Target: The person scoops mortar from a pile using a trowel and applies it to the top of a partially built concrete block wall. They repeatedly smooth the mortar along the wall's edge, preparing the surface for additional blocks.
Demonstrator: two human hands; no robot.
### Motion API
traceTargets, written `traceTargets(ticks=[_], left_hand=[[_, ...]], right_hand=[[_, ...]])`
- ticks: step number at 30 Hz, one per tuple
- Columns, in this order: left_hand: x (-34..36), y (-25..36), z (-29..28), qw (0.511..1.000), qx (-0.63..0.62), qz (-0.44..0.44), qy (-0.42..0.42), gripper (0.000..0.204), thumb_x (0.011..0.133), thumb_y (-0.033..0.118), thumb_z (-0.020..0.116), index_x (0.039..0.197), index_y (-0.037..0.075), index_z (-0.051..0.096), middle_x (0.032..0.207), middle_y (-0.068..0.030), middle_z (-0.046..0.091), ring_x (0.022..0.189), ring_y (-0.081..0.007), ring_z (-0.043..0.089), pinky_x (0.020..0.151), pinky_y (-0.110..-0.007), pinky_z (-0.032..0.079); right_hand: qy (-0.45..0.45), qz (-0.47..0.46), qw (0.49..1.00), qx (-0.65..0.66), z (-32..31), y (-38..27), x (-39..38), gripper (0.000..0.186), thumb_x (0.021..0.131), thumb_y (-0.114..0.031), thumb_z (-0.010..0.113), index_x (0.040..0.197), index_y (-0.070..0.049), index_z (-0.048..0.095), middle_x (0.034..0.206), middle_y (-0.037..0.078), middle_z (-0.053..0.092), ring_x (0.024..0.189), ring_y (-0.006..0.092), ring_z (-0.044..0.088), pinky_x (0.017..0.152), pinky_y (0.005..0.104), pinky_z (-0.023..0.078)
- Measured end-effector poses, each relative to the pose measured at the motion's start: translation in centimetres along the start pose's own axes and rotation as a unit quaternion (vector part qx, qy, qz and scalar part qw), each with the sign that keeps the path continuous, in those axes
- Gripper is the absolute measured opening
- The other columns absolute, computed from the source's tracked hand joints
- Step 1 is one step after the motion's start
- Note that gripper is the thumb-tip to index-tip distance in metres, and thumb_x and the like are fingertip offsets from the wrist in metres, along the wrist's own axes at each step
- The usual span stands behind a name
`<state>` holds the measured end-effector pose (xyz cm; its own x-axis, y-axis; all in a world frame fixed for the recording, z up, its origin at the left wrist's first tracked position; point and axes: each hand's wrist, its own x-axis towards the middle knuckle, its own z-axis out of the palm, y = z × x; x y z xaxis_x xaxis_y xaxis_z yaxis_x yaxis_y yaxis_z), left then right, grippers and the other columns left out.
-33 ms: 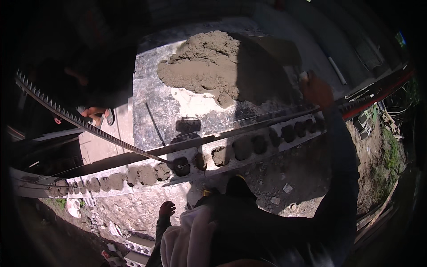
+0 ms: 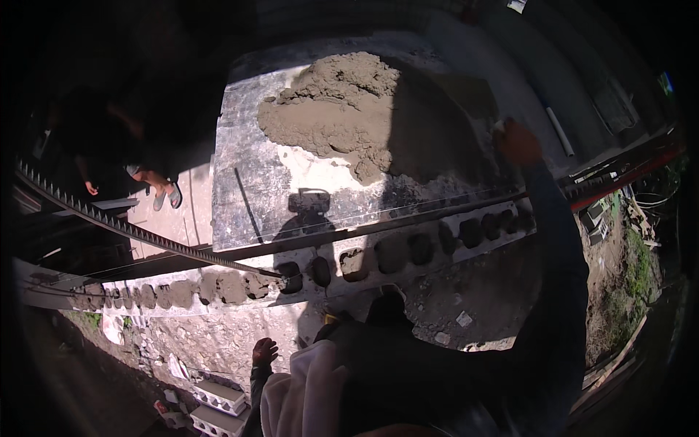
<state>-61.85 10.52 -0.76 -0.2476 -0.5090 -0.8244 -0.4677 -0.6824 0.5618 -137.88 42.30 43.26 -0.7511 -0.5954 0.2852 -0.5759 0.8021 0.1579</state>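
Mortar (image 2: 328, 109) lies heaped on a board (image 2: 244, 146) just left of the right hand (image 2: 520, 143), its outline unchanged from the earlier view, so it looks undisturbed. Shadow hides whether that hand, seemingly curled, grips anything. The left hand (image 2: 265, 352) hangs empty, fingers loosely spread, with the hollow-block wall (image 2: 335, 271) between it and the heap.

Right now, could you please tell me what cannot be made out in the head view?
Right hand, head view: shadow obscures whatever it may hold.
Mortar, head view: deep shadow obscures its right edge.
Other person, head view: darkness hides most of the upper body.
Rod, head view: its far end is lost in the dark left rim.
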Motion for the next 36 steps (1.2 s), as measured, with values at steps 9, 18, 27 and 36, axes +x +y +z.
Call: traceTargets(ticks=[9, 18, 27, 36], left_hand=[[-8.7, -14.2, 20.2, 0.987, -0.089, -0.114, 0.073, 0.032, 0.098, 0.017, 0.060, 0.126, 0.001, 0.055, 0.109, -0.0172, 0.066, 0.101, -0.0317, 0.067, 0.082, -0.047, 0.059], [-17.4, -17.0, 32.9, 0.978, -0.118, -0.147, 0.091, 0.032, 0.097, 0.018, 0.060, 0.123, 0.000, 0.057, 0.107, -0.0166, 0.067, 0.097, -0.0303, 0.068, 0.080, -0.045, 0.058], [-15.3, -14.4, 32.1, 0.981, -0.104, -0.136, 0.086, 0.032, 0.097, 0.020, 0.060, 0.121, 0.000, 0.058, 0.106, -0.0160, 0.069, 0.093, -0.0289, 0.068, 0.078, -0.043, 0.058], [-17.9, -14.5, 25.2, 0.971, -0.145, -0.095, 0.166, 0.032, 0.096, 0.021, 0.060, 0.119, -0.001, 0.060, 0.105, -0.0154, 0.070, 0.090, -0.0275, 0.069, 0.076, -0.041, 0.057]], right_hand=[[0.074, -0.075, 0.992, -0.068, 34.2, 16.3, 29.5, 0.038, 0.106, -0.039, 0.042, 0.120, -0.015, 0.068, 0.110, 0.009, 0.069, 0.097, 0.0247, 0.068, 0.084, 0.0449, 0.055], [-0.035, -0.263, 0.963, 0.039, 24.4, -8.8, 35.8, 0.027, 0.089, -0.019, 0.056, 0.110, -0.003, 0.061, 0.094, 0.026, 0.070, 0.086, 0.0428, 0.070, 0.075, 0.0549, 0.056], [-0.084, -0.323, 0.942, 0.045, 19.4, -0.1, 18.0, 0.018, 0.090, -0.013, 0.057, 0.105, -0.003, 0.059, 0.085, 0.022, 0.070, 0.075, 0.0383, 0.071, 0.064, 0.0509, 0.055], [-0.193, -0.141, 0.967, 0.091, 9.7, 5.4, 16.9, 0.048, 0.101, -0.047, 0.051, 0.128, -0.008, 0.058, 0.114, 0.013, 0.066, 0.104, 0.0264, 0.064, 0.090, 0.0444, 0.051]])
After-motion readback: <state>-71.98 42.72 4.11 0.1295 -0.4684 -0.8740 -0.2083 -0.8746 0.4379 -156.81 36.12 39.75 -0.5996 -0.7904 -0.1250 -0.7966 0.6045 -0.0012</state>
